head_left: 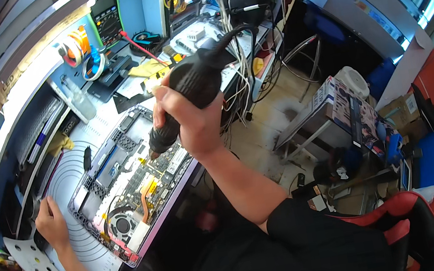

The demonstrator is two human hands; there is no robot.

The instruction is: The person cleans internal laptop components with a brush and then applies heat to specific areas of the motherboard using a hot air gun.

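My right hand (191, 119) grips a black corded tool (197, 78), like a hot-air gun or driver, its tip pointing down over an opened laptop body (123, 191). A circuit board, orange tape, a copper heat pipe and a fan (123, 226) show inside the laptop; whether the tip touches anything I cannot tell. The laptop rests on a pale mat (72, 177) with concentric rings. At the mat's left edge, my left hand (51, 223) has curled fingers; anything between them is hidden.
Shelving (31, 155) runs along the left, with a perforated white plate (34, 263) below. A squeeze bottle (79, 101), meter (106, 19) and tape rolls are at the back. Cables (238, 91) hang right of the bench, near cluttered boxes (403, 116) and a red-black chair (421, 222).
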